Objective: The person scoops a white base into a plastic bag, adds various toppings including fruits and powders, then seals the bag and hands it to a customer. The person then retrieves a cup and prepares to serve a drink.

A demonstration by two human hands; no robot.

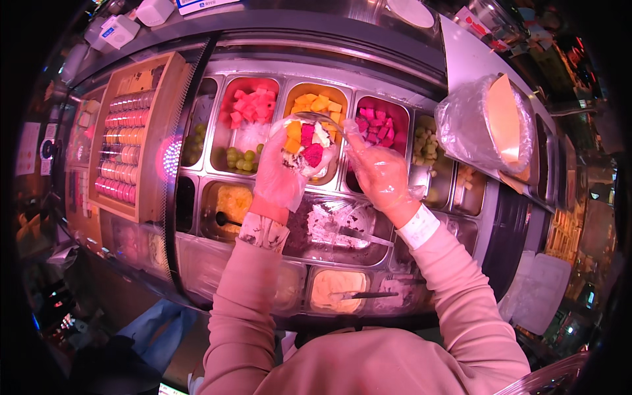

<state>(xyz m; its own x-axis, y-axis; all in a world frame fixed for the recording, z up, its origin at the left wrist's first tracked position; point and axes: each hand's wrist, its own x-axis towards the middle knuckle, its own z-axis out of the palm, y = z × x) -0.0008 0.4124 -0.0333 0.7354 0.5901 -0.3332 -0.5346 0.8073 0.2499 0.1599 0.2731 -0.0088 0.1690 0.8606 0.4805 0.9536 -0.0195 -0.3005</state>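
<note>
White fruit-topped portion (308, 139) in left hand (280, 161)

The left hand (280, 161) hides the underside of the fruit-topped dessert (308, 141), so whatever holds it cannot be told. The right hand (382, 171) covers the handle of a metal tool (320, 117), whose kind is unclear. Both hands and the dessert partly block the mango cubes (319, 103). The top edge cuts off a sign (205, 5); another person's jeans (157, 332) fade into darkness. Goods at far right (596, 289) blur.
</note>
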